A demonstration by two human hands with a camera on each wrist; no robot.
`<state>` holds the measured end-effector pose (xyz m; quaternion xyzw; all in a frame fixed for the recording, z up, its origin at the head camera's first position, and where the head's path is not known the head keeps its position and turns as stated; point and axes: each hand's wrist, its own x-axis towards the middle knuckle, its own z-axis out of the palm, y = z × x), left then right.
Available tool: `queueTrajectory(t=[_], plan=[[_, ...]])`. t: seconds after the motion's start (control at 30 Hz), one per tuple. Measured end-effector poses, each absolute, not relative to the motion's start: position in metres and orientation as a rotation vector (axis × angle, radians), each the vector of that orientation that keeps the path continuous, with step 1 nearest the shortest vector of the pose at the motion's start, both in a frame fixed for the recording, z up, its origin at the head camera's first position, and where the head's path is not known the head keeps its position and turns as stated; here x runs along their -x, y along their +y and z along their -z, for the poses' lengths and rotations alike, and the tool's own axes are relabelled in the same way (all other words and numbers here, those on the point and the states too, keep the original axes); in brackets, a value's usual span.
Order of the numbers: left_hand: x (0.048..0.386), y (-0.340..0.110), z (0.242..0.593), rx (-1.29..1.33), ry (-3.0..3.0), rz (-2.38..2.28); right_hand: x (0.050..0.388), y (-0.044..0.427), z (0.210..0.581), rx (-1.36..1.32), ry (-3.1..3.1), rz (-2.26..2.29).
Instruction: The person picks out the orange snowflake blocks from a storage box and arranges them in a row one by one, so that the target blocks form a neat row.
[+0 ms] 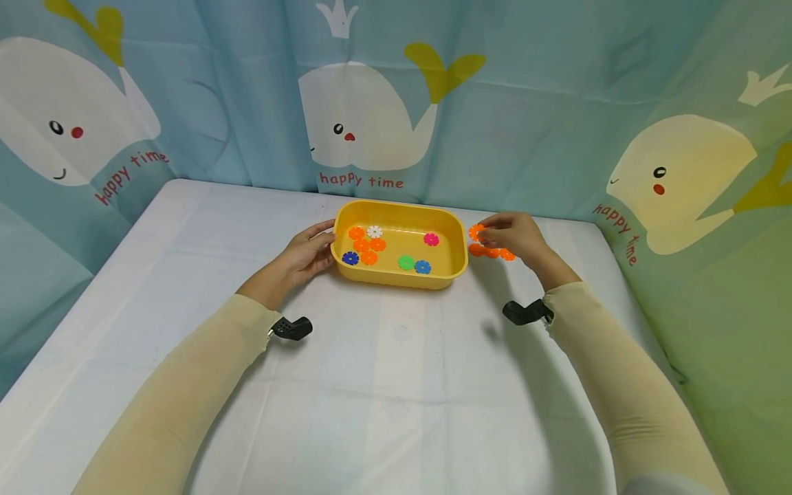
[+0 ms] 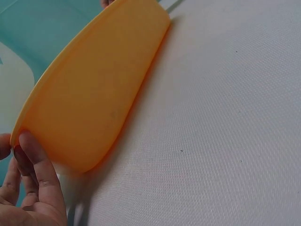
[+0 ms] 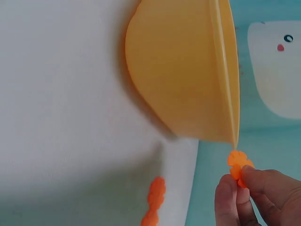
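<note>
A yellow plastic basin [image 1: 396, 278] stands near the far edge of the table. Inside lie several flower-shaped plastic discs: orange ones [image 1: 368, 258], a white one [image 1: 374, 232], a pink one [image 1: 431, 239], a green one [image 1: 405, 262] and blue ones. My left hand [image 1: 307, 252] grips the basin's left rim, thumb and fingers on either side of it. Just off the right rim, my right hand [image 1: 512, 237] pinches an orange flower disc [image 3: 236, 165] between thumb and fingers. Beneath that hand, more orange discs [image 1: 491, 252] lie on the table in a row.
A white cloth [image 1: 396, 385] covers the table. Behind it and on both sides hangs a blue-green curtain [image 1: 526, 103] with whale prints. A black wrist camera [image 1: 293, 328] is strapped at the left cuff, another camera [image 1: 524, 313] at the right.
</note>
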<state>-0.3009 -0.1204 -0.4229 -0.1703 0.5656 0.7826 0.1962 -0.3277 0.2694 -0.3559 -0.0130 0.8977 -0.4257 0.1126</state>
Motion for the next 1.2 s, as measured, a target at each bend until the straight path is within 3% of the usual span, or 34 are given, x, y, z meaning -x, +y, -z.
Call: queueTrajectory(t=[1.2], plan=[[0.302,-0.121,0.425,0.449,1.571,-2.201,0.333,0.343,0.384,-0.257,2.471,1.504]])
